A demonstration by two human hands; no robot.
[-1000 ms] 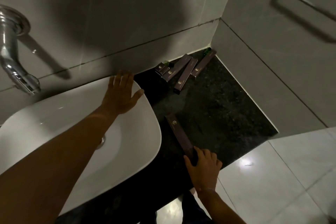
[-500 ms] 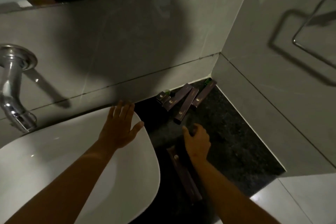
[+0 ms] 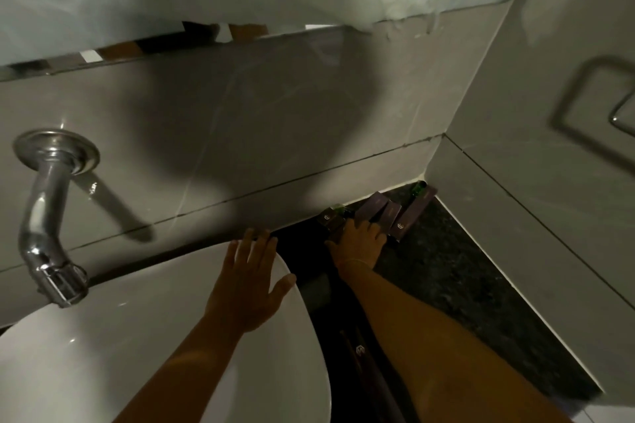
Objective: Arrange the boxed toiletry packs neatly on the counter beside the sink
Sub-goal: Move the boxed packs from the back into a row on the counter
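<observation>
Right hand (image 3: 360,240) reaches to the counter's (image 3: 481,285) back corner, fingers spread flat on the cluster of boxed packs (image 3: 378,209) lying askew against the back wall; it presses on them, not closed round any, probably to square them into a row. Left hand (image 3: 249,285) lies open, palm down, on the sink's (image 3: 103,354) back rim, gripping nothing, likely a brace for the reach. One long box (image 3: 359,354) lies apart near the counter's front edge beside the sink, under my right forearm, not yet in the group.
</observation>
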